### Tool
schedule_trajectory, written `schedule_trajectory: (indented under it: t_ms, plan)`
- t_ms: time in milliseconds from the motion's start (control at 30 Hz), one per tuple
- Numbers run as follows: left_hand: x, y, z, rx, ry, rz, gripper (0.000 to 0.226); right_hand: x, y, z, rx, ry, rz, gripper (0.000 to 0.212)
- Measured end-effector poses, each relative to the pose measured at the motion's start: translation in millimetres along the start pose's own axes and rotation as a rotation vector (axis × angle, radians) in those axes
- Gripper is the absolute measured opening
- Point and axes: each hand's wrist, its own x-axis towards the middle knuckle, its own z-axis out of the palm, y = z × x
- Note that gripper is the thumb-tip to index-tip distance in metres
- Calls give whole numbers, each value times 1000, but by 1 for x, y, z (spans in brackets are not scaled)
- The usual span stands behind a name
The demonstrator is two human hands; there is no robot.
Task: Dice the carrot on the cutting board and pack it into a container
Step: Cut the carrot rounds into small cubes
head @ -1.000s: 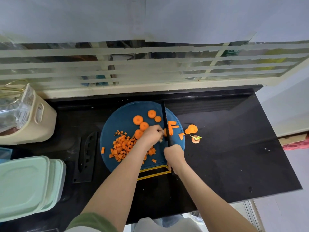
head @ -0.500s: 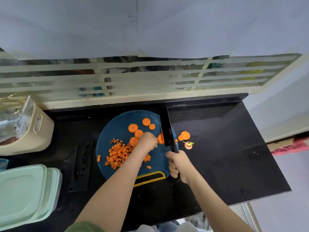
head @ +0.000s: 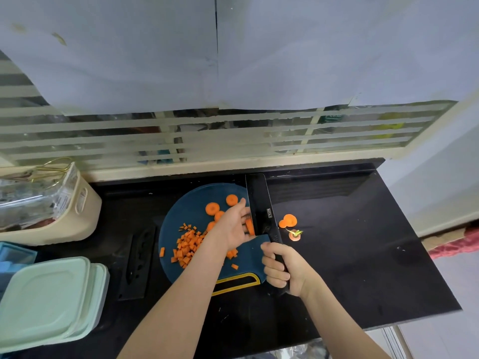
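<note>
A round blue cutting board (head: pixel 189 206) lies on the black counter. A heap of diced carrot (head: pixel 188 246) sits on its left half and a few carrot rounds (head: pixel 212 208) lie toward its back. My right hand (head: pixel 282 268) grips the handle of a black knife (head: pixel 260 203), whose broad blade is tilted with its flat side up over the board's right edge. My left hand (head: pixel 234 225) has its fingers spread against the blade's left face, with carrot strips (head: pixel 249 226) under them. Pale green lidded containers (head: pixel 49 299) are stacked at the lower left.
Carrot rounds (head: pixel 288 221) and the carrot's top end (head: pixel 294 235) lie on the counter (head: pixel 363 255) right of the board. A black knife sheath (head: pixel 138 260) lies left of the board. A cream bin (head: pixel 70 221) with plastic wrap stands at the far left. The counter ends at right and front.
The knife has lifted off the board and tilted so its flat side shows. My left hand has uncurled from the carrot pieces and moved against the blade.
</note>
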Motion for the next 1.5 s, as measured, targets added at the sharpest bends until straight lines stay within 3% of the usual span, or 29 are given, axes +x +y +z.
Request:
schedule_trajectory:
  t_ms: [167,333,433,733,967,1067,1300,1400,1500]
  plan:
    - [3,-4,-8,58,167,8,14,0,1,-6,-49,53,-45,35]
    - [24,-14,-10,532,386,144,31,-5,-6,-17,-134,174,-122,39]
    - [31,-20,-6,798,434,205,37,-7,-8,-24,-211,239,-154,36]
    - [58,-38,22,1193,574,295,75,-17,-8,-32,-382,331,-135,32]
    - [66,-53,30,1595,603,374,75,-17,-9,-38,-511,459,-95,27]
    - [70,-55,34,1698,567,465,56,-15,-13,-43,-493,515,-95,25]
    - [63,-56,23,1896,310,639,32,-10,-12,-49,-435,564,-84,17]
    - [60,-52,10,1962,205,681,29,-7,-11,-49,-470,533,-84,16]
    - [58,-48,1,1946,110,680,42,-2,-9,-47,-543,532,-68,11]
